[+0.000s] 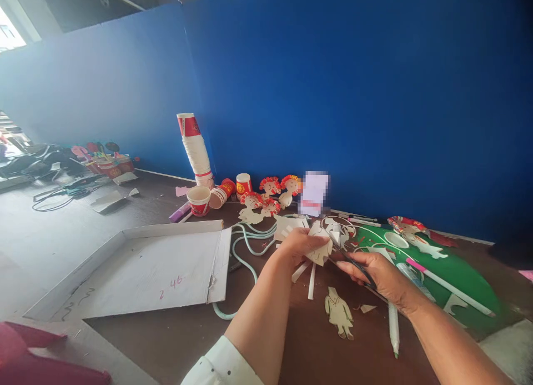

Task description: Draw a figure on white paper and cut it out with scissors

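Note:
My left hand point(297, 245) pinches a piece of cream paper point(320, 250) with drawn lines on it. In my right hand point(377, 271) is a pair of dark-handled scissors point(361, 269), its blades at the right edge of that paper. Below the hands a cut-out paper figure point(338, 313) lies flat on the brown table, a small paper scrap point(368, 308) beside it. White paper strips point(311, 282) lie under the held piece. Several paper dolls with red fringed heads point(270, 186) stand or lean behind my left hand.
To the left lies a shallow white cardboard box lid point(166, 263), with a pale cord point(245, 251) coiled beside it. A tall stack of paper cups point(195, 151) rises against the blue partition point(333, 96). On the right are a green mat point(466, 285), a pink-and-white marker point(449, 288) and a white marker point(393, 329).

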`<state>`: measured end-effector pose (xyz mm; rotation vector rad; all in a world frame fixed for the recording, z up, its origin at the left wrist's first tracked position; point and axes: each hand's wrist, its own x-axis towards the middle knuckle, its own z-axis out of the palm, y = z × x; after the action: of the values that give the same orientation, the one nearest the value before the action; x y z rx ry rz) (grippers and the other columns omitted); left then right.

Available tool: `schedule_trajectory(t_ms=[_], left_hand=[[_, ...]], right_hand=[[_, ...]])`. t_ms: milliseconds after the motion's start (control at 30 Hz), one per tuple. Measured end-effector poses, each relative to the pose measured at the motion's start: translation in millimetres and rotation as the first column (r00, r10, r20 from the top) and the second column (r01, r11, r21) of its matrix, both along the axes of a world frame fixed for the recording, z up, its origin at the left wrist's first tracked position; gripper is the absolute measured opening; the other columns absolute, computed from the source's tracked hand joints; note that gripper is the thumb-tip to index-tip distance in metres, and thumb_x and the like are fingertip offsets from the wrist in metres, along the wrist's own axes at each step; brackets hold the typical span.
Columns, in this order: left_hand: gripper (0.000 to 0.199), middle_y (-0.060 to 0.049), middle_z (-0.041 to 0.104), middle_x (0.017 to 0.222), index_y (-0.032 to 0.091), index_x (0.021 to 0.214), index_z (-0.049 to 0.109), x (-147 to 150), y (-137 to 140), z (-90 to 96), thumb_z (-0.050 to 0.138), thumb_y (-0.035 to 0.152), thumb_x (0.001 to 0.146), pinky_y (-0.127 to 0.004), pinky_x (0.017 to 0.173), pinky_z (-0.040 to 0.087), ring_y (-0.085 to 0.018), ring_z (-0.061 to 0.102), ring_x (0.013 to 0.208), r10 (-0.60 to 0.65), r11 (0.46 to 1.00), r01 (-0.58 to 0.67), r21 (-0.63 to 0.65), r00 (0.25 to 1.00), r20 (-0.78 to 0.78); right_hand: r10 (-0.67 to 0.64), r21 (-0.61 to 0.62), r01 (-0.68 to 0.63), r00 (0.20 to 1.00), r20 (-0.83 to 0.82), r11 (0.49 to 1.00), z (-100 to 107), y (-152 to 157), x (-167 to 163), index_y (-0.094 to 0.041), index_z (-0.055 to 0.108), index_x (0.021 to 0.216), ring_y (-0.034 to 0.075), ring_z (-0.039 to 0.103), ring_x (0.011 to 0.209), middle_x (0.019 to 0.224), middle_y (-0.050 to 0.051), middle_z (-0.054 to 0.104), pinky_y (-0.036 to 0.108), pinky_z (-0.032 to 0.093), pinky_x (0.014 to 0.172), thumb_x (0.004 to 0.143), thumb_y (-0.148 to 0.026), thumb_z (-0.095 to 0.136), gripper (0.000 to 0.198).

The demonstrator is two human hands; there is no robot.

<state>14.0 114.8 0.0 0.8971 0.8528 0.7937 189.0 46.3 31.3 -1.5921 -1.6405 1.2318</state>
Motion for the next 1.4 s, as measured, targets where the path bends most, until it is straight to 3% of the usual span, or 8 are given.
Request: schedule_trajectory(t_ms=[333,633,867,1033,1400], left_hand=[[0.022,-0.008,0.065,0.075,0.012,0.084,0.063,2.5,-1.5,2.9,0.071,0.025,0.067,-0.034,0.066,0.053,-0.019,0.063,0.067,0.031,0.999,-0.03,0.013,1.0,-0.004],[0.021,-0.008,0.064,0.075,0.012,0.085,0.064,2.3,-4.4,7.1,0.069,0.023,0.068,-0.031,0.062,0.052,-0.018,0.062,0.063,0.044,0.999,-0.044,0.003,0.999,-0.019],[0.021,-0.008,0.065,0.078,0.011,0.086,0.064,1.5,-2.8,1.9,0.069,0.022,0.069,-0.032,0.068,0.052,-0.018,0.062,0.066,-0.012,0.999,0.011,0.03,1.0,0.024],[0.026,-0.008,0.064,0.079,0.011,0.089,0.063,0.1,-4.0,5.9,0.07,0.024,0.068,-0.03,0.062,0.05,-0.017,0.061,0.064,-0.022,1.0,0.023,0.018,0.999,-0.035],[0.017,-0.008,0.063,0.073,0.01,0.082,0.063,1.8,-5.9,10.1,0.068,0.02,0.069,-0.029,0.057,0.049,-0.017,0.061,0.059,-0.003,1.0,0.003,-0.013,1.0,-0.001]], right_hand=[[-0.016,0.021,0.017,0.999,-0.036,1.0,-0.2,-2.2,-4.6,-0.016,0.073,0.089,0.013,0.045,0.053,0.053,-0.004,0.048,0.025,0.036,0.05,0.068,-0.057,0.063,0.047],[0.035,0.058,-0.031,0.998,-0.054,0.998,-4.4,0.2,-1.9,-0.017,0.065,0.066,0.013,0.047,0.058,0.059,-0.002,0.054,0.026,0.038,0.057,0.07,-0.05,0.065,0.033],[0.052,0.06,-0.049,0.998,-0.047,0.997,-6.0,0.3,-0.6,-0.017,0.062,0.065,0.013,0.047,0.059,0.059,-0.002,0.053,0.025,0.037,0.058,0.073,-0.049,0.063,0.033],[0.056,0.059,-0.053,0.998,-0.035,0.997,-7.3,0.6,0.0,-0.017,0.064,0.068,0.012,0.047,0.058,0.059,-0.003,0.053,0.025,0.037,0.057,0.073,-0.05,0.063,0.033],[0.036,0.065,-0.033,0.998,-0.048,0.997,-10.2,1.1,-0.3,-0.017,0.065,0.071,0.012,0.046,0.058,0.058,-0.003,0.051,0.024,0.036,0.057,0.074,-0.051,0.063,0.035]])
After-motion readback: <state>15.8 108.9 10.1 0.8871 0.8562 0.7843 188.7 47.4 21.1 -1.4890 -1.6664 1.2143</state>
